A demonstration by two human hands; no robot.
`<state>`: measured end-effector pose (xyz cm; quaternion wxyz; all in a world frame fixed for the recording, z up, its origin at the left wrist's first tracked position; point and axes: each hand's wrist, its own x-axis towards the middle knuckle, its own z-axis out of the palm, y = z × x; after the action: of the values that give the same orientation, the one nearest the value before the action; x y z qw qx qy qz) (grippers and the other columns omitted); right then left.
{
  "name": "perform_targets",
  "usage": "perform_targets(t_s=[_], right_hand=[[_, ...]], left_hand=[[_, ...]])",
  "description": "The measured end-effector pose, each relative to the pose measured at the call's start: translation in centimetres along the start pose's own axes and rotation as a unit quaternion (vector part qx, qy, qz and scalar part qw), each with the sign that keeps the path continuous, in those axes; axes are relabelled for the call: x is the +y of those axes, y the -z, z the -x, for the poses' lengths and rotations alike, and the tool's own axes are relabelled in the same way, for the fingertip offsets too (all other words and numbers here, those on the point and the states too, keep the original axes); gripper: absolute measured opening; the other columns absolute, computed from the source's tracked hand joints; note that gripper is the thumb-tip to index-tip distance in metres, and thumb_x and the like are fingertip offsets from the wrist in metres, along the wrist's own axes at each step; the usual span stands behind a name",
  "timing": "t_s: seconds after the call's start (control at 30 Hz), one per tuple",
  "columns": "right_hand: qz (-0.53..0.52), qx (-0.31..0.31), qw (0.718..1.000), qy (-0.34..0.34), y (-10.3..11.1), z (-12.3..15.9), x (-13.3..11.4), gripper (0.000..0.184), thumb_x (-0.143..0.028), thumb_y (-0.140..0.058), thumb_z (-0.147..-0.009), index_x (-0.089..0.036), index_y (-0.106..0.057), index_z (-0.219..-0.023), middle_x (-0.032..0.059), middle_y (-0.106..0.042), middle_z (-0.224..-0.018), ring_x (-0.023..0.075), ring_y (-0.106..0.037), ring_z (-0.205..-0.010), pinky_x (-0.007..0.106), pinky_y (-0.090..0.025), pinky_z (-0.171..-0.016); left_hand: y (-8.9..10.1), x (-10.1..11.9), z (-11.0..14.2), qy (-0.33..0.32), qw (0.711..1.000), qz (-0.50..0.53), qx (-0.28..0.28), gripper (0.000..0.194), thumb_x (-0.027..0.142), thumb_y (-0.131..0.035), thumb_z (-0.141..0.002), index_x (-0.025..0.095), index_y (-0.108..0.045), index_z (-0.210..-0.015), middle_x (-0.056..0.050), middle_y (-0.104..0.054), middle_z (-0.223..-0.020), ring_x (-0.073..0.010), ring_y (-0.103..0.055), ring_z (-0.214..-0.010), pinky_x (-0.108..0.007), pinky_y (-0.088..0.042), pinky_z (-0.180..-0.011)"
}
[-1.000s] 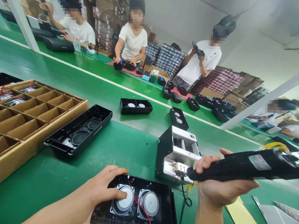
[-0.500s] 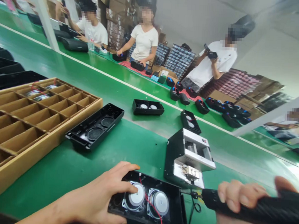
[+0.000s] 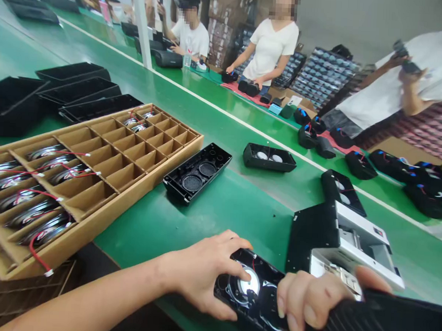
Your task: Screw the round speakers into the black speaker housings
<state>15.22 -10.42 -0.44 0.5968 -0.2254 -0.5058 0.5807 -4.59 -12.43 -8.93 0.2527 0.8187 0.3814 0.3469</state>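
My left hand [image 3: 204, 271] presses down on a black speaker housing [image 3: 245, 297] at the near edge of the green bench, its index finger on the round silver speaker driver [image 3: 250, 287]. A red wire runs across the housing. My right hand [image 3: 312, 301] grips a black electric screwdriver [image 3: 379, 324] held over the housing's right part, hiding the second driver. Just behind stands a black and silver screw feeder box [image 3: 345, 241].
A cardboard divider tray [image 3: 106, 167] with several loose speaker drivers sits at left, an empty black housing [image 3: 198, 173] beside it. More housings [image 3: 269, 157] lie on the conveyor belt. Stacked black trays [image 3: 76, 91] are far left. Other people work across the line.
The view swung left and down. My right hand brought the screwdriver from beside the feeder box over the housing, now covering its right driver. My left hand stays pressed on the housing.
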Motion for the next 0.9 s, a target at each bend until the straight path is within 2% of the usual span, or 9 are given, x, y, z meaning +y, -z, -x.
perform_targets(t_s=[0.1,0.2,0.27,0.5,0.6,0.67,0.73,0.83,0.9], right_hand=[[-0.011,-0.006,1.000,-0.018,-1.2,0.0,1.0,0.031,-0.042,-0.040,-0.110,-0.038,-0.058,-0.134,-0.0065,-0.066,-0.064,0.0141,-0.056,-0.045,0.029,-0.049,-0.047],[-0.022,-0.083,0.996,0.012,0.0,-0.5,2.5,0.033,-0.045,-0.039,-0.109,-0.035,-0.061,-0.131,-0.0055,-0.066,-0.063,0.0147,-0.056,-0.041,0.026,-0.046,-0.041],[-0.010,-0.102,0.995,0.019,0.5,-0.7,3.2,0.033,-0.044,-0.040,-0.109,-0.035,-0.063,-0.131,-0.0053,-0.066,-0.061,0.0153,-0.056,-0.039,0.028,-0.048,-0.040],[0.029,-0.037,0.999,0.018,0.3,-0.7,3.5,0.030,-0.044,-0.051,-0.104,-0.041,-0.065,-0.130,-0.0083,-0.064,-0.052,0.0148,-0.051,-0.031,0.028,-0.049,-0.037],[0.012,-0.066,0.998,-0.017,1.6,-1.2,3.7,0.025,-0.042,-0.051,-0.103,-0.036,-0.071,-0.115,-0.0071,-0.063,-0.050,0.0163,-0.052,-0.030,0.030,-0.050,-0.038],[0.003,-0.108,0.993,-0.051,2.5,-1.6,3.8,0.031,-0.046,-0.048,-0.103,-0.030,-0.074,-0.096,-0.0045,-0.063,-0.048,0.0184,-0.055,-0.032,0.033,-0.052,-0.039],[0.000,-0.124,0.991,-0.049,2.7,-1.8,3.9,0.035,-0.047,-0.046,-0.103,-0.027,-0.072,-0.090,-0.0037,-0.063,-0.048,0.0188,-0.055,-0.032,0.033,-0.052,-0.038],[0.007,-0.092,0.996,0.013,1.5,-1.6,3.9,0.024,-0.039,-0.050,-0.103,-0.032,-0.071,-0.111,-0.0062,-0.065,-0.051,0.0155,-0.052,-0.029,0.028,-0.049,-0.036],[0.020,-0.077,0.997,0.026,0.7,-1.4,3.8,0.026,-0.039,-0.054,-0.102,-0.036,-0.069,-0.122,-0.0074,-0.064,-0.052,0.0146,-0.050,-0.029,0.027,-0.049,-0.035]], left_hand=[[-0.2,-0.2,0.0,0.001,1.000,0.002,0.003,0.063,0.046,-0.098,-0.062,0.028,-0.077,-0.118,-0.009,-0.055,-0.145,-0.0337,-0.054,-0.125,-0.047,-0.056,-0.107],[-0.4,-0.4,0.0,-0.006,1.000,0.010,0.009,0.063,0.048,-0.098,-0.063,0.030,-0.077,-0.119,-0.008,-0.056,-0.142,-0.0329,-0.055,-0.123,-0.047,-0.055,-0.107],[-0.5,-0.5,0.0,-0.011,1.000,0.011,0.018,0.064,0.050,-0.098,-0.062,0.030,-0.077,-0.119,-0.008,-0.057,-0.141,-0.0330,-0.055,-0.122,-0.046,-0.055,-0.107],[-0.5,-0.6,-0.1,-0.011,1.000,0.002,0.025,0.066,0.054,-0.098,-0.061,0.029,-0.078,-0.119,-0.009,-0.058,-0.141,-0.0325,-0.057,-0.121,-0.044,-0.056,-0.105],[-0.5,-0.6,-0.1,-0.009,1.000,0.000,0.026,0.068,0.053,-0.099,-0.060,0.028,-0.079,-0.119,-0.008,-0.058,-0.141,-0.0318,-0.057,-0.120,-0.043,-0.056,-0.104],[-0.5,-0.6,-0.1,-0.012,1.000,-0.001,0.029,0.068,0.053,-0.100,-0.058,0.027,-0.079,-0.118,-0.008,-0.059,-0.141,-0.0310,-0.058,-0.118,-0.043,-0.056,-0.105],[-0.6,-0.6,-0.1,-0.015,0.999,-0.001,0.034,0.068,0.052,-0.100,-0.057,0.025,-0.080,-0.116,-0.009,-0.059,-0.140,-0.0306,-0.058,-0.116,-0.043,-0.056,-0.105],[-0.6,-0.6,-0.2,-0.016,0.999,0.004,0.035,0.068,0.051,-0.101,-0.057,0.025,-0.080,-0.116,-0.009,-0.059,-0.140,-0.0303,-0.059,-0.115,-0.043,-0.056,-0.104],[-0.6,-0.6,-0.3,-0.014,0.999,0.006,0.032,0.067,0.052,-0.100,-0.058,0.026,-0.080,-0.116,-0.009,-0.059,-0.140,-0.0303,-0.059,-0.115,-0.043,-0.056,-0.104]])
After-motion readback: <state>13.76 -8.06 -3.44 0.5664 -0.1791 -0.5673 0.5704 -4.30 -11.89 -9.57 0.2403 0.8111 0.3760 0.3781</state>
